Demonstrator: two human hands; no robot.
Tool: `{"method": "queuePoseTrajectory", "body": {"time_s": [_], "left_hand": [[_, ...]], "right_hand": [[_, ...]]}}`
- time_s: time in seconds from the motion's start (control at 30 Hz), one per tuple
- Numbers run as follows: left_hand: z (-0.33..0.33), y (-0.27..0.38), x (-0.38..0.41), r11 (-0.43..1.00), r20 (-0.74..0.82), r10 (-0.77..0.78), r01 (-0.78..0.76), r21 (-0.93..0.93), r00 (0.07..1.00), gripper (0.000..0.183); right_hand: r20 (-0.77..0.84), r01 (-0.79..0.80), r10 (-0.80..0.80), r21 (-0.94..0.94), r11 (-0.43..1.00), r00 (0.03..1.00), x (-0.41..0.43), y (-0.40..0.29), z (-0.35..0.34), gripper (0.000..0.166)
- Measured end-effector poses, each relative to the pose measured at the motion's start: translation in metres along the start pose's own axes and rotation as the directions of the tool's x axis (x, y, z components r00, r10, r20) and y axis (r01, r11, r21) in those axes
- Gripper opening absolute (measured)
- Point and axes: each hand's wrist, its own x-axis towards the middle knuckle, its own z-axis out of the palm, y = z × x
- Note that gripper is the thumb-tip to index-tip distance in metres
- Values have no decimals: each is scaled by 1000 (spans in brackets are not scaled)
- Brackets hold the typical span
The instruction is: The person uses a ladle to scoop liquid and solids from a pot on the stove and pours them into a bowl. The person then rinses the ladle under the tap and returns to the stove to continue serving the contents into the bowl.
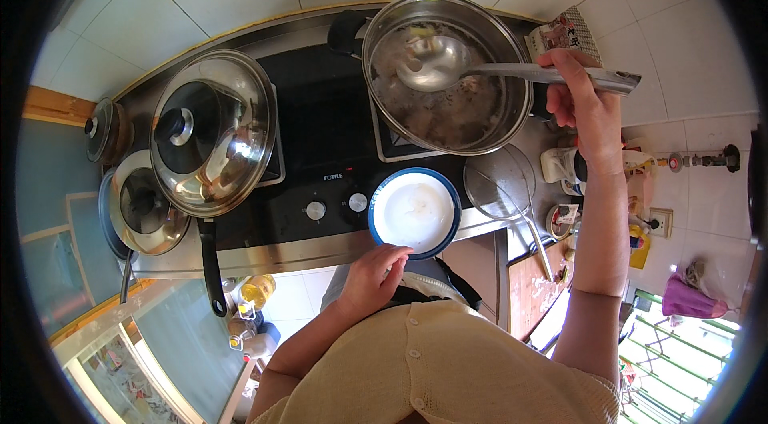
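Note:
My right hand (579, 106) grips the handle of a steel ladle (435, 64), whose bowl is over a large steel pot (522, 118) holding cloudy broth with foam and solid pieces. The pot stands on the right burner of a black gas hob (312, 106). At the hob's front edge, my left hand (378, 274) has its fingertips at the near rim of a white bowl with a blue rim (451, 232). A little liquid or residue lies in the bowl. Whether the fingers grip the rim, I cannot tell.
A lidded pan (213, 130) with a black handle covers the left burner. More lidded cookware (144, 208) is at far left. Right of the bowl lies a fine mesh skimmer (495, 184), near jars and bottles (558, 165). A wooden cutting board (531, 292) lies at lower right.

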Motion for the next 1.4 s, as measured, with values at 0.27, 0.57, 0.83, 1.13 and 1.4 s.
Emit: {"method": "queuePoseTrajectory", "body": {"time_s": [0.27,0.57,0.83,1.13,1.4], "left_hand": [[0,0,-1,1000,0,-17,17,18,1000,20],[0,-1,1,1000,-8,-6,6,15,1000,20],[-2,-1,0,999,28,-41,41,19,999,20],[-3,0,0,999,27,-46,45,28,999,19],[-2,-1,-1,999,21,-34,33,35,999,18]], "right_hand": [[13,18,-17,-59,998,1000,3,4,2,33],[17,27,-26,-30,999,1000,9,7,3,33],[15,13,-13,-13,1000,1000,12,7,6,34],[9,-3,3,0,1000,1000,17,8,8,33],[-4,-5,5,22,1000,1000,22,9,10,33]]}}
